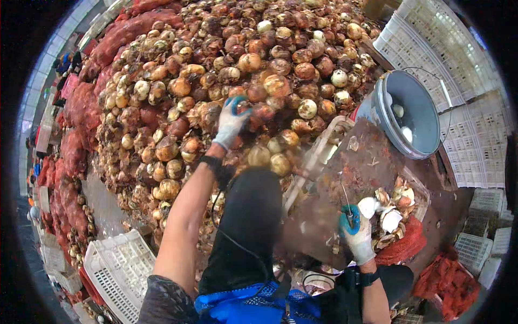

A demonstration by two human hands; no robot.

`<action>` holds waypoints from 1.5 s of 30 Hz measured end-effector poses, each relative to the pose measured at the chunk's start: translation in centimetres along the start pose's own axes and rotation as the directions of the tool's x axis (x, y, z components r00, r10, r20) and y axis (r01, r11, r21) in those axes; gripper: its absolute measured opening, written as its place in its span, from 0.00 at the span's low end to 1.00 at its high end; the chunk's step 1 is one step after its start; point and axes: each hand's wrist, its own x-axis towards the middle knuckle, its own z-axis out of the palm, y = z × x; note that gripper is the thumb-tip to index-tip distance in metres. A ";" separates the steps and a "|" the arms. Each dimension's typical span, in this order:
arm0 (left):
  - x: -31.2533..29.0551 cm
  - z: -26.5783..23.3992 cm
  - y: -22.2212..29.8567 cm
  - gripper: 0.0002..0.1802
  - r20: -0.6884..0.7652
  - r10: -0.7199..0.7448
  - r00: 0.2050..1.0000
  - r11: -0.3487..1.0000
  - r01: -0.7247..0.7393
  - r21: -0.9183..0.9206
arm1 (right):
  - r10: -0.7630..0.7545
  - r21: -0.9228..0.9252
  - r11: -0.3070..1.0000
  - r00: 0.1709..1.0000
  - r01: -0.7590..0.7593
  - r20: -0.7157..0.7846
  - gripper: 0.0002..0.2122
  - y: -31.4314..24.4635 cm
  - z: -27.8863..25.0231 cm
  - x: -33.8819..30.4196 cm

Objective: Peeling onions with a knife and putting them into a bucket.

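My left hand [229,123], in a white glove with teal fingers, reaches into a large heap of onions [178,86]. Its curled fingers touch reddish-brown onions [262,112], but motion smears them, so a firm grip cannot be made out. In my right hand [356,232], gloved the same way, is a knife [345,195] with a thin blade pointing up and away. That hand is low over a brown board [318,221]. Just right of it lie pale peeled onion pieces [390,220] among loose dry skins.
A grey bucket [382,108] with a few white onions inside tilts at the right. White plastic crates [431,48] stand behind it; another crate [121,270] is at lower left. Red mesh sacks [75,140] line the left side, with red netting [448,286] at lower right.
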 end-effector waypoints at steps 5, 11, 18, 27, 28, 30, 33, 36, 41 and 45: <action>5.2 4.6 1.6 0.37 0.244 0.109 0.964 0.716 -0.246 0.654 | 0.075 -0.137 0.988 0.997 -0.072 0.013 0.05 0.0 0.4 0.4; 8.3 8.9 1.4 0.39 0.528 0.076 0.846 0.321 -0.522 0.790 | 0.050 -0.167 0.985 0.997 -0.040 0.055 0.07 0.1 -0.3 0.4; 10.4 10.5 1.8 0.47 0.547 -0.165 0.821 0.152 -0.527 0.836 | 0.203 -0.113 0.975 0.973 -0.191 0.108 0.09 0.0 -0.6 0.9; 11.8 8.6 0.1 0.45 0.353 -0.006 0.935 0.637 -0.269 0.722 | 0.104 -0.253 0.964 0.992 -0.084 0.069 0.10 -0.6 -0.7 1.5; 11.9 8.0 0.0 0.45 0.351 0.003 0.936 0.634 -0.273 0.723 | 0.096 -0.251 0.965 0.993 -0.077 0.064 0.10 -0.9 -0.8 1.6; 12.1 5.7 -0.8 0.45 0.188 0.053 0.981 0.907 -0.126 0.403 | 0.060 -0.196 0.980 0.994 -0.041 0.089 0.09 -1.6 -0.8 1.9; 9.6 5.9 1.9 0.35 0.203 -0.249 0.947 0.884 0.308 -0.351 | 0.084 -0.260 0.963 0.995 -0.066 0.059 0.08 -0.8 -0.7 1.4; 5.6 5.1 7.2 0.33 0.316 -0.319 0.894 0.723 0.444 -0.529 | 0.016 -0.057 0.998 1.000 -0.016 0.009 0.09 1.2 0.2 0.7; 1.6 4.3 14.3 0.30 0.415 -0.183 0.891 0.788 0.385 -0.480 | -0.060 -0.106 0.994 0.964 0.033 -0.259 0.16 6.3 -0.6 -0.2; -2.4 4.7 20.7 0.31 0.573 -0.124 0.810 0.704 0.478 -0.525 | -0.563 -0.834 0.533 0.797 0.146 -0.220 0.20 9.8 -4.3 1.5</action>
